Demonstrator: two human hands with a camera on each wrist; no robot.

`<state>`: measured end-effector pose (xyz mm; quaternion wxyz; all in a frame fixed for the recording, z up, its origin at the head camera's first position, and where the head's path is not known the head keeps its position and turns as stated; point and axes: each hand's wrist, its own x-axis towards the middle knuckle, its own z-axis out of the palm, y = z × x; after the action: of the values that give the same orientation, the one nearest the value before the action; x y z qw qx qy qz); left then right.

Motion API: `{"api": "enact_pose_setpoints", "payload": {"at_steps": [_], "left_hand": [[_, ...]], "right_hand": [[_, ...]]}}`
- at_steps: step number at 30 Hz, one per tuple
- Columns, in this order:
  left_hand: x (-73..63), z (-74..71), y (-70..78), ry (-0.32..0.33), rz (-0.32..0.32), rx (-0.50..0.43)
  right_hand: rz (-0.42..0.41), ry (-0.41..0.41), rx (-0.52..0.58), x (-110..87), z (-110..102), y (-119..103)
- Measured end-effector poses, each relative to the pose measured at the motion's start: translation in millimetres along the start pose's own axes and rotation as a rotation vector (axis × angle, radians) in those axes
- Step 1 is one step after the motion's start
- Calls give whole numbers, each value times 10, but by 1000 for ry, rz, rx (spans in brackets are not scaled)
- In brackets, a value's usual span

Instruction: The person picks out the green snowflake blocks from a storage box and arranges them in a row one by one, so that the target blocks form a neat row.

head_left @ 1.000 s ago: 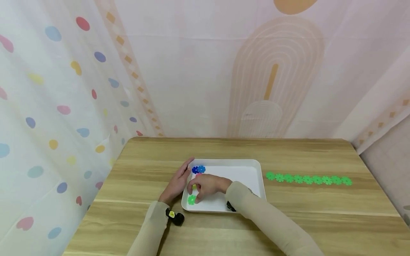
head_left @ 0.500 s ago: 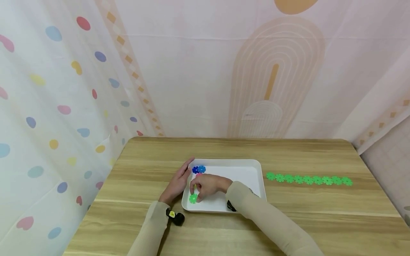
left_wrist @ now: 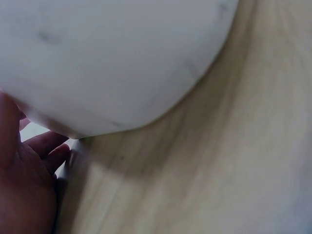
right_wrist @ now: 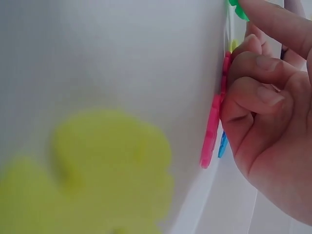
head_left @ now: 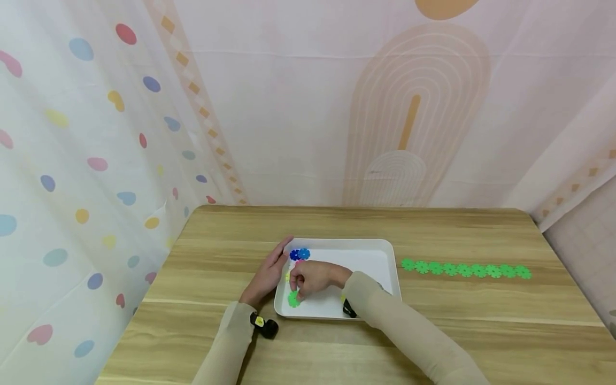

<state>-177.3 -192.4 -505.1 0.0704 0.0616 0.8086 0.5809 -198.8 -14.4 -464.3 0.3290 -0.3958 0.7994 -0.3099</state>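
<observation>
My right hand (head_left: 314, 277) reaches into the white tray (head_left: 353, 262), its thumb and forefinger pinching a green snowflake disc (head_left: 294, 299) near the tray's left front corner. The other fingers curl in; in the right wrist view they lie right beside pink discs (right_wrist: 210, 131). Along the tray's left side, my left hand (head_left: 266, 277) rests with fingers fairly straight against the outer wall, thumb at the rim. In the left wrist view the tray's pale wall covers part of that hand. Two blue discs (head_left: 300, 254) lie at the tray's back left, with a yellow disc (head_left: 287, 276) partly hidden by my right hand.
A chain of green discs (head_left: 464, 270) runs across the wooden table (head_left: 457, 331) right of the tray. Close to the right wrist camera is a blurred yellow disc (right_wrist: 112, 170). Patterned curtains (head_left: 289, 107) hang behind and left of the table.
My right hand has shifted slightly right, the green disc moving with it and tilting. More of the yellow disc shows at its left. My left hand stays at the tray's side.
</observation>
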Motion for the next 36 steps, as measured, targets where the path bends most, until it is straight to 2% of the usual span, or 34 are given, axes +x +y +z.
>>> {"api": "enact_pose_setpoints", "payload": {"at_steps": [6, 12, 19, 22, 28, 36], "left_hand": [[1, -1, 8, 11, -17, 26], [14, -8, 11, -4, -12, 14], [35, -43, 35, -51, -42, -11], [36, -46, 31, -53, -46, -5], [21, -34, 11, -11, -22, 27], [15, -13, 11, -14, -30, 10]], "right_hand": [[-22, -25, -28, -22, -28, -13], [-24, -8, -74, -54, -57, -2], [-18, 2, -14, -106, -102, 11], [-32, 17, 3, -151, -137, -1], [-59, 56, 9, -258, -243, -5], [-20, 135, -5, -478, -400, 35]]}}
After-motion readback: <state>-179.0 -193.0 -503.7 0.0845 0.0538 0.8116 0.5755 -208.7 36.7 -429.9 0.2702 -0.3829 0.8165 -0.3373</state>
